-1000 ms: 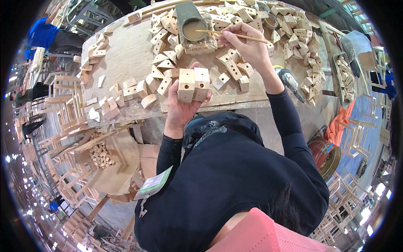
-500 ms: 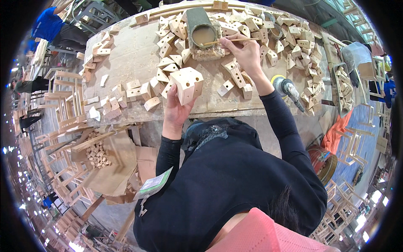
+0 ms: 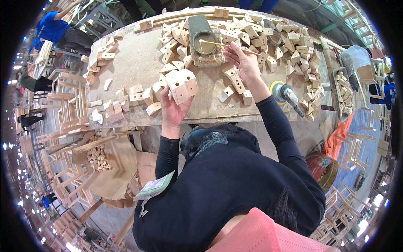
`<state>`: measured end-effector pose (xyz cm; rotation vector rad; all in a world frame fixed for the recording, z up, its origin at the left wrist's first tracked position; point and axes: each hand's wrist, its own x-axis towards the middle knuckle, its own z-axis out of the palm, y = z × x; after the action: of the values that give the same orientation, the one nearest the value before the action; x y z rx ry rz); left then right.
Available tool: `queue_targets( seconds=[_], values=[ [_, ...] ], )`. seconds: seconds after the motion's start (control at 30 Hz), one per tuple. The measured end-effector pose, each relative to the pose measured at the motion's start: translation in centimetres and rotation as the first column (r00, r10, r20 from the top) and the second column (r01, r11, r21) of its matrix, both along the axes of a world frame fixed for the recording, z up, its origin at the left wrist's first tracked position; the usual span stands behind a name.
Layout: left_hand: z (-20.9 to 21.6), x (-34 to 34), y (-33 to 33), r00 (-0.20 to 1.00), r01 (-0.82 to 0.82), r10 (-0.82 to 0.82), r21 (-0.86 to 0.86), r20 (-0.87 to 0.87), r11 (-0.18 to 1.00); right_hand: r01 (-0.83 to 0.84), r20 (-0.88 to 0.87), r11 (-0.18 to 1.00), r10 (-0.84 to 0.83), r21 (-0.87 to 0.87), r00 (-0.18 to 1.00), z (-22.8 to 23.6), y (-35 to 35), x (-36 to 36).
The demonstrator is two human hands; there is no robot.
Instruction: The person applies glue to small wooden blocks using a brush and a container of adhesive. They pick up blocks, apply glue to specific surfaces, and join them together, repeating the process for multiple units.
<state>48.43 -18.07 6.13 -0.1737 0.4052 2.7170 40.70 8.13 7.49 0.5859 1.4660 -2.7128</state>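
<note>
My left hand (image 3: 174,112) is closed around an angled pale wooden block (image 3: 181,86) with round drilled holes, raised near the table's front edge. Between the fingers of my right hand (image 3: 247,64) is a thin wooden stick (image 3: 222,44). Its far tip, carrying a pale blob, is over the mouth of a dark container (image 3: 199,25). A murky tan liquid (image 3: 205,46) fills the container's round opening. Just below my right hand, several drilled blocks (image 3: 236,80) lie on the worktable (image 3: 134,59).
Drilled wooden blocks (image 3: 296,46) are heaped across the table's back and right. A round power sander (image 3: 285,93) rests at the right edge. Lower left stands a cardboard box (image 3: 113,176) with small wood pieces; lower right, a red drum (image 3: 321,168). A person in blue (image 3: 52,26) is at far left.
The stick's tip has risen out of the liquid, now with a pale blob on it. My right hand has moved slightly nearer and its fingers have loosened; the held block has tilted a little.
</note>
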Motion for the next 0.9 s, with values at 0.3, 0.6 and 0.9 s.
queue_targets(
  seconds=[0.3,0.6,0.9],
  values=[
    [0.3,-1.8,0.3,0.997,0.034,-0.036,-0.026,-0.066,0.999,-0.043,-0.192,0.999,0.046,0.023,0.98,2.3,0.9,2.0],
    [3.8,-1.9,1.7,0.98,0.131,-0.126,0.021,-0.155,0.991,-0.119,-0.329,0.968,0.189,0.221,0.925,7.2,-0.9,6.2],
    [5.3,-1.2,2.1,0.972,0.145,-0.14,0.012,-0.19,0.989,-0.072,-0.418,0.978,0.149,0.194,0.896,7.6,-1.2,7.2]
  ],
)
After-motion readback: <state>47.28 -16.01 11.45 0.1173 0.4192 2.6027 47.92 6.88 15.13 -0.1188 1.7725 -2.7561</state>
